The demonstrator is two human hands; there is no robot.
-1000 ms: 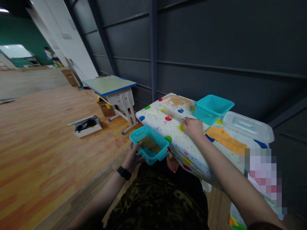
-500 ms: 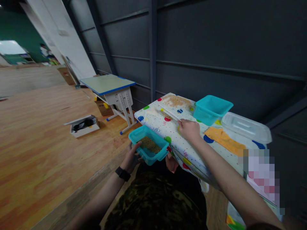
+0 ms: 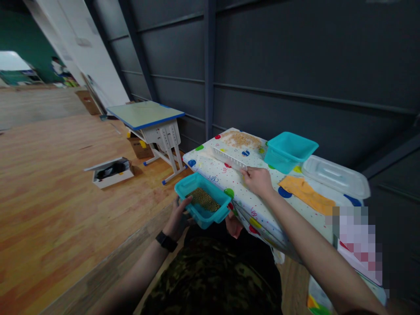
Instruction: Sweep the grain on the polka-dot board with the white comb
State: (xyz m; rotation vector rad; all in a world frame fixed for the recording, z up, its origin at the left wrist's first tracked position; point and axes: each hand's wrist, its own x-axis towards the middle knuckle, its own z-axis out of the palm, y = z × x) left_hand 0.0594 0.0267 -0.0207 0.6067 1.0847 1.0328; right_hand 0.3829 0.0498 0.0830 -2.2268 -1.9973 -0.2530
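My left hand [image 3: 177, 218] grips the near left side of a teal plastic bin [image 3: 183, 185], its thumb over the rim. Greenish-brown beans [image 3: 205, 200] lie inside this bin, which is held tilted at the table's front edge. My right hand [image 3: 257, 178] is closed around one end of a long white ridged plastic strip [image 3: 229, 159]. The strip stands on edge over the dotted tablecloth [image 3: 213, 168]. Beyond it, a loose heap of pale beans [image 3: 242, 139] spreads near the table's far left corner, with pale powder around it.
A second teal bin [image 3: 288, 151] stands at the back of the table. Right of it lie a clear lid [image 3: 337, 176] and an orange cloth [image 3: 306, 192]. A school desk [image 3: 147, 114] and an opened white box [image 3: 113, 173] are to the left. A dark panel wall [image 3: 295, 57] rises behind.
My right hand has turned the white strip, so its ridged face now shows, and has shifted it slightly toward me. The beans around the strip are less visible. My left hand still holds the bin.
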